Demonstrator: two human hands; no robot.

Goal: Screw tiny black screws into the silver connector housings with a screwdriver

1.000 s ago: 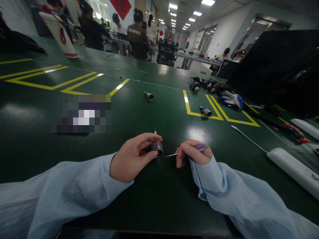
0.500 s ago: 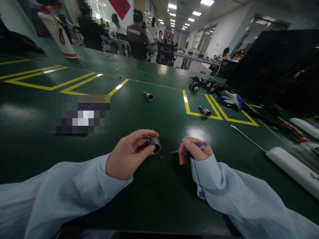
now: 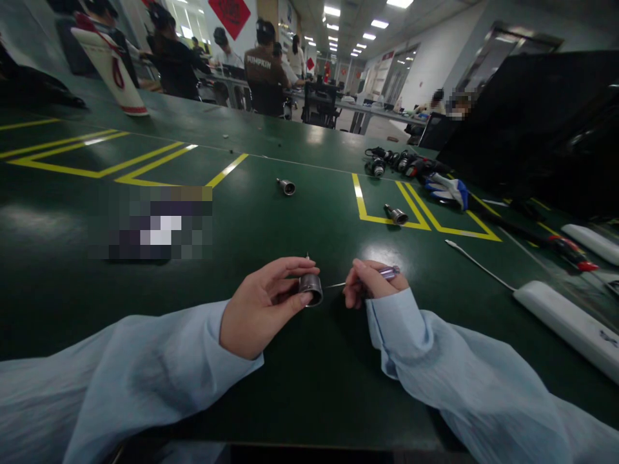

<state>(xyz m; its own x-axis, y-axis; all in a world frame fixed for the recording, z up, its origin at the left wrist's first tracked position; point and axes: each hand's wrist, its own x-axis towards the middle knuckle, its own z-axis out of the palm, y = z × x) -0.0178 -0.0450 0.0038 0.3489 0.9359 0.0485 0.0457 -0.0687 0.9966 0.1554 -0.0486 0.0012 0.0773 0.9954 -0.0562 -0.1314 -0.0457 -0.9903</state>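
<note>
My left hand (image 3: 264, 306) is closed around a dark metal cup-shaped part (image 3: 311, 289), thumb at its rim and fingers over the top. The part's open mouth faces towards me and to the right, and a thin stem sticks up behind it. My right hand (image 3: 374, 282) grips a slim screwdriver (image 3: 389, 272) with a clear purplish handle. Its thin shaft points left, and the tip ends close by the cup's mouth; whether it touches, I cannot tell. Further back, two similar cup-shaped parts, one near the middle (image 3: 288, 187) and one at right (image 3: 398, 215), lie on their sides.
The green table (image 3: 309, 393) carries yellow tape outlines. At right are a white power strip (image 3: 556, 316) with a cable, a blue-and-white glove (image 3: 447, 190), a red-and-black tool (image 3: 573, 252) and a black monitor (image 3: 532, 109). A blurred-out object (image 3: 155, 225) lies left; people sit beyond.
My left hand has moved slightly right and down with the cup-shaped part. The screwdriver has risen slightly, closer to the part. A tiny ring beneath it no longer shows.
</note>
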